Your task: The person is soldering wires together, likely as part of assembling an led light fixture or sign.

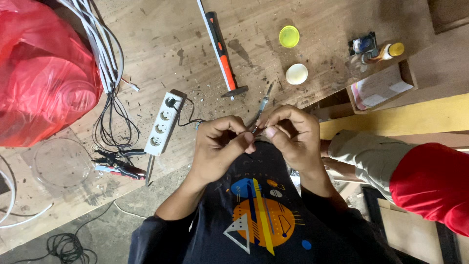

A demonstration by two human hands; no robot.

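Both hands meet just in front of the chest, at the near edge of the desk (161,44). Left hand (217,146) is curled tight, thumb and forefinger pinched at a small dark wire end (254,130); right hand (288,134) is curled too, fingers (269,131) closing on the same piece from the other side. The wire end sits right between the two sets of fingertips, touching both, mostly hidden by them, so I can't tell its exact shape. A thin metal tool (264,103), tweezers or small pliers by the look, runs from the right hand's fingers away over the desk; can't tell if it's gripped or just lying under them. Landmark is the white power strip (163,123): it lies just left of the left hand, black cord (188,120) running from it towards the hands. Beyond and right of the strip lies a hammer (223,54) with an orange-black handle, head near the hands. Further right of that, a yellow lid (289,36) and a white lid (296,74), apart from each other. Left of the strip: a bundle of white cables (100,44), a red plastic bag (41,73), a clear round lid (61,161). Just near-left of the strip, red and black clip leads (119,164). Far right of the strip, a bottle with a yellow cap (386,51) beside an open box (381,88), and another person's sleeve (391,166), grey and red.
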